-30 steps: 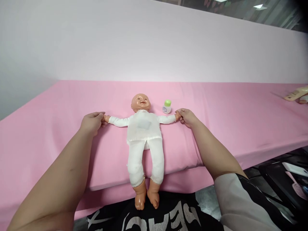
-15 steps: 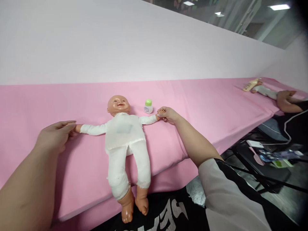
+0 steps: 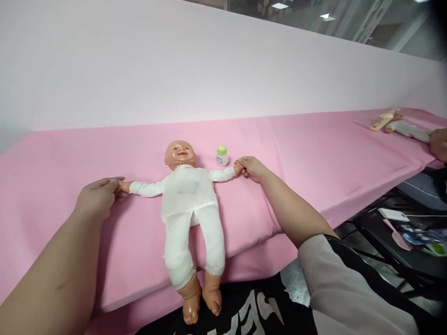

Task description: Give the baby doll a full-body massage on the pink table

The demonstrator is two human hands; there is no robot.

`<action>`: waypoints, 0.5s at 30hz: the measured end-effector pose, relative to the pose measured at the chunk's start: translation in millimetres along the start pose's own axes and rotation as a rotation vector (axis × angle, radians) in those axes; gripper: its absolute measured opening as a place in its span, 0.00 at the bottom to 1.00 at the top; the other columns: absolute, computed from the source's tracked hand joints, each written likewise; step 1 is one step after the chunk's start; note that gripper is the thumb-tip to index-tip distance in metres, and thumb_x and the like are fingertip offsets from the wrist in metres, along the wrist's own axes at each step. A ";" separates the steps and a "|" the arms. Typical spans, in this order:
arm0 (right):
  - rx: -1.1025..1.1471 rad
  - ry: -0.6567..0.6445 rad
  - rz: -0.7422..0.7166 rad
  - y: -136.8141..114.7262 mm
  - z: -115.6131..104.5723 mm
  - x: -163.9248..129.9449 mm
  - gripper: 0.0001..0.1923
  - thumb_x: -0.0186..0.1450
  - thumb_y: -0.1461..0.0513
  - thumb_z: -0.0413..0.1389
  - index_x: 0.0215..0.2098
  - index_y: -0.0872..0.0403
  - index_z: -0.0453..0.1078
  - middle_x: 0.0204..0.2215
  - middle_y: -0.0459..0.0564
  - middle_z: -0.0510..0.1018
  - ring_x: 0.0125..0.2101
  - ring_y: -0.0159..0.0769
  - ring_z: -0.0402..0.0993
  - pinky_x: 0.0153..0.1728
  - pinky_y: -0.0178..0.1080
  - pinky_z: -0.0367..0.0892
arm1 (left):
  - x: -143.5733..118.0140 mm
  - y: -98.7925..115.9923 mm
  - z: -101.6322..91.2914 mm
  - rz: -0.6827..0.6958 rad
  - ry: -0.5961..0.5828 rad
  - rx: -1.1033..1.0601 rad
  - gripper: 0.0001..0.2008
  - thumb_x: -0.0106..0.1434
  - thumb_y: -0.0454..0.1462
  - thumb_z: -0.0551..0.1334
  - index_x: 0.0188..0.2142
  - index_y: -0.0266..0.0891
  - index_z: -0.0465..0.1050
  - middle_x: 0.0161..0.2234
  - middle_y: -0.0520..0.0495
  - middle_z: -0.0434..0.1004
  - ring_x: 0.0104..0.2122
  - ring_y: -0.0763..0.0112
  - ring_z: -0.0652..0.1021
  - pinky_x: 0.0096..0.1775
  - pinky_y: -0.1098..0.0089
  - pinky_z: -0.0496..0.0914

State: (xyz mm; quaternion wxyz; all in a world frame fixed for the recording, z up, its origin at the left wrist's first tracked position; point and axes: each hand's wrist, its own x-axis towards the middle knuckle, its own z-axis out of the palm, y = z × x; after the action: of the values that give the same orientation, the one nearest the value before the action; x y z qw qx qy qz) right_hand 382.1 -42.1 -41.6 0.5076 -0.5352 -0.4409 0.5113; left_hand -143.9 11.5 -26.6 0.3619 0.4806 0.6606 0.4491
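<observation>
A baby doll (image 3: 190,200) in white cloth lies on its back on the pink table cover (image 3: 314,158), arms spread wide, feet hanging over the front edge. My left hand (image 3: 96,197) grips the doll's hand at the left. My right hand (image 3: 249,168) pinches the doll's other hand at the right. A small white bottle with a green cap (image 3: 221,156) stands upright just beyond the doll's arm on the right, close to my right hand.
A white wall panel (image 3: 209,70) rises behind the table. At the far right another doll (image 3: 401,126) lies on the cover beside a cream bottle (image 3: 381,120), with another person's hand (image 3: 439,144) near it. A dark low table (image 3: 401,232) holding small items stands below right.
The view swung right, then partly back. Both hands have kept their hold on the doll's outstretched hands; the doll has not visibly moved on the cover.
</observation>
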 end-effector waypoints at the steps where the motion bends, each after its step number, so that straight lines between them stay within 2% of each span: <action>1: 0.012 -0.005 0.007 -0.3 -0.9 -0.3 0.16 0.63 0.52 0.72 0.35 0.54 0.76 0.22 0.47 0.73 0.19 0.28 0.59 0.17 0.33 0.54 | -2.8 2.9 1.2 -0.045 0.000 -0.030 0.15 0.68 0.34 0.63 0.51 0.38 0.83 0.32 0.46 0.82 0.29 0.70 0.80 0.31 0.71 0.76; 3: 0.033 -0.026 0.017 -1.4 -3.1 -2.0 0.14 0.62 0.54 0.72 0.37 0.54 0.78 0.25 0.49 0.76 0.20 0.28 0.61 0.19 0.34 0.59 | -5.4 5.5 2.1 -0.080 -0.028 -0.095 0.15 0.68 0.32 0.63 0.52 0.37 0.83 0.32 0.47 0.82 0.30 0.70 0.80 0.34 0.71 0.77; 7: 0.044 -0.098 0.019 -4.4 -7.3 -7.7 0.16 0.58 0.57 0.74 0.40 0.55 0.80 0.30 0.52 0.80 0.24 0.31 0.67 0.24 0.36 0.67 | -2.5 2.2 0.4 -0.047 -0.102 -0.174 0.18 0.62 0.32 0.69 0.52 0.34 0.81 0.31 0.47 0.81 0.29 0.71 0.79 0.33 0.71 0.76; 11: -0.001 -0.148 0.017 -8.2 -6.0 -12.8 0.18 0.52 0.59 0.77 0.37 0.56 0.80 0.28 0.50 0.80 0.23 0.30 0.68 0.23 0.36 0.65 | -1.2 0.2 1.4 -0.030 -0.098 -0.182 0.22 0.55 0.35 0.73 0.50 0.33 0.81 0.29 0.48 0.80 0.26 0.71 0.77 0.31 0.70 0.75; 15: -0.056 -0.125 0.001 -11.4 -0.5 -16.0 0.20 0.49 0.59 0.78 0.32 0.54 0.76 0.24 0.47 0.78 0.21 0.29 0.66 0.20 0.34 0.61 | -6.8 4.0 4.4 -0.018 -0.088 -0.189 0.16 0.54 0.38 0.73 0.43 0.35 0.80 0.27 0.49 0.78 0.24 0.71 0.76 0.28 0.71 0.73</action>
State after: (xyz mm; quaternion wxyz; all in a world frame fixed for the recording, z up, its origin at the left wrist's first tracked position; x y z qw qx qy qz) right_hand 381.7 -56.9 -28.6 0.4636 -0.5164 -0.4857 0.5315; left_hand -136.8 6.5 -24.0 0.4381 0.4577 0.6031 0.4846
